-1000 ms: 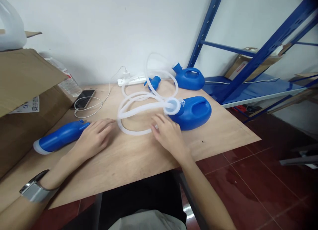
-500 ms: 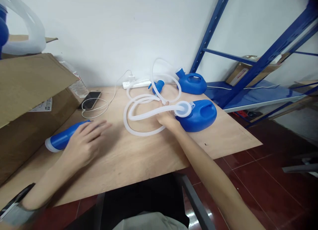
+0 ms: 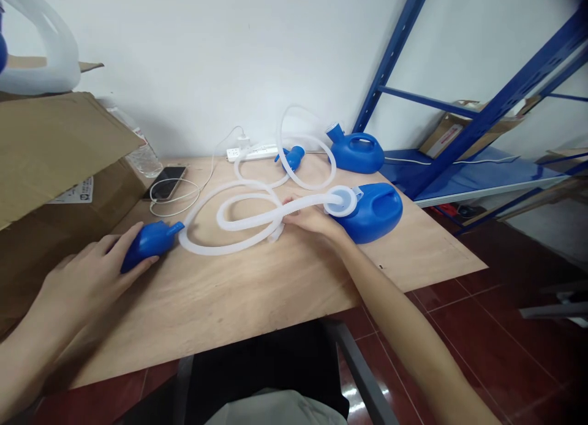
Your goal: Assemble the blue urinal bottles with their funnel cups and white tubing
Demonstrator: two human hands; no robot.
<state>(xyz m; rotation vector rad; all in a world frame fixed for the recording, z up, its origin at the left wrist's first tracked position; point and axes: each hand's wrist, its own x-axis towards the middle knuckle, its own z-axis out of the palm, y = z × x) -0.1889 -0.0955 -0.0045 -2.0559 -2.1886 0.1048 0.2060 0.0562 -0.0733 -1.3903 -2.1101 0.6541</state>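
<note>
My left hand (image 3: 89,275) is wrapped round a blue plastic funnel-like cup (image 3: 154,240) with a narrow spout, lying on its side on the table. The spout points right, close to a loop of clear white hose (image 3: 215,250). My right hand (image 3: 310,218) grips that coiled hose, its fingers partly hidden beneath. One length of hose runs over the hand into the white-rimmed mouth of a blue jug (image 3: 374,220), which lies just right of the hand. A loose hose end (image 3: 275,233) shows just left of my right fingers.
Behind stand another blue jug (image 3: 353,158) and a second blue cup (image 3: 294,160) among hose loops. A power strip (image 3: 264,154), a phone (image 3: 168,183) with a cable and a plastic bottle (image 3: 144,158) line the back. An open cardboard box (image 3: 105,195) fills the left; blue shelving (image 3: 459,180) stands right.
My left hand has moved left and closed round the blue cup, now turned with its spout to the right. The hose loops have spread leftward, and my right hand has shifted slightly left.
</note>
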